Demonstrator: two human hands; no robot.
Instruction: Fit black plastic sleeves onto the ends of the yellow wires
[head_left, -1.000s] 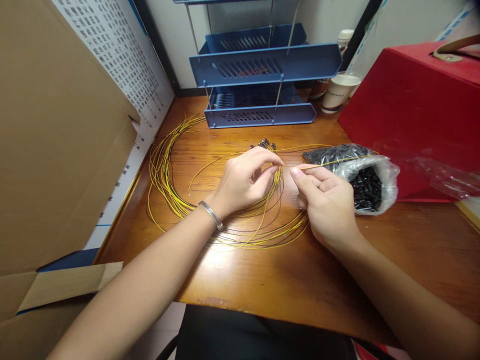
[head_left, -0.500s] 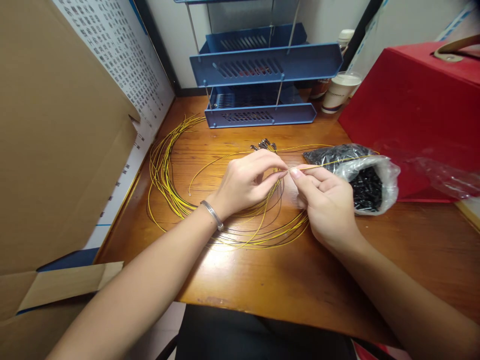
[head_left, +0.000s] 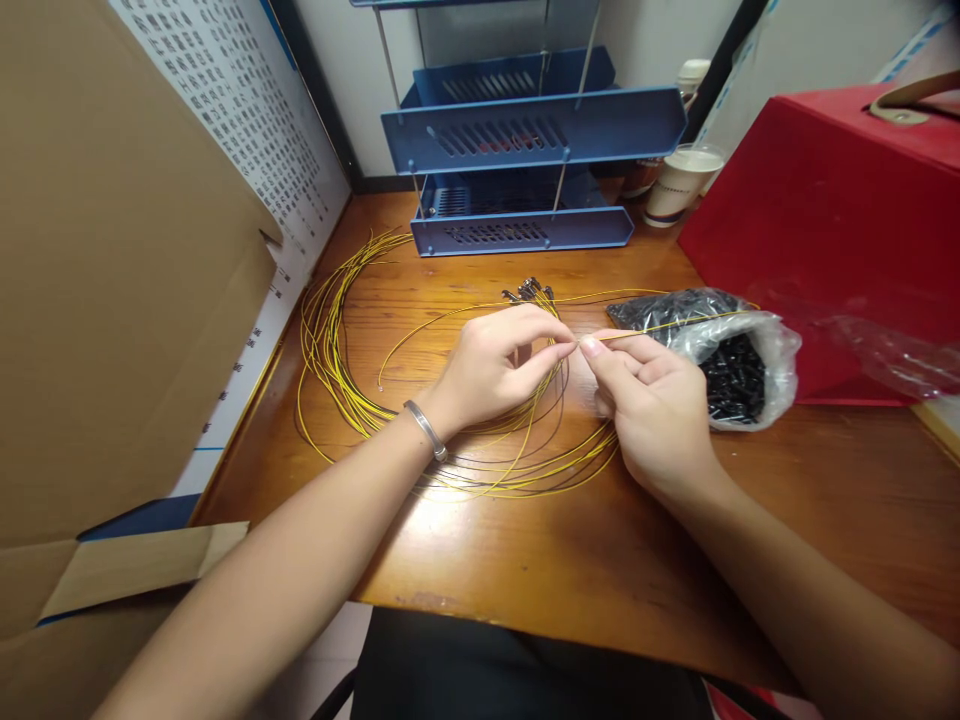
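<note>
My right hand [head_left: 651,405] pinches the end of a thin yellow wire [head_left: 675,324] that runs off to the right over a plastic bag of small black parts [head_left: 731,375]. My left hand [head_left: 491,365] is closed in a pinch, its fingertips meeting the wire's tip right beside my right thumb. What the left fingers hold is too small to make out. Both hands hover over a coil of yellow and black wires [head_left: 330,350] lying on the wooden desk [head_left: 570,560]. Several wire ends with small dark terminals [head_left: 529,290] lie just behind my left hand.
A blue tiered letter tray [head_left: 525,150] stands at the back of the desk. A paper cup [head_left: 679,185] sits to its right, next to a red box [head_left: 832,220]. A cardboard box [head_left: 112,300] fills the left side. Crumpled clear plastic [head_left: 892,355] lies at the right.
My left hand's fingertips moved slightly right and closed against the wire tip held by my right hand. My right hand has stayed in place.
</note>
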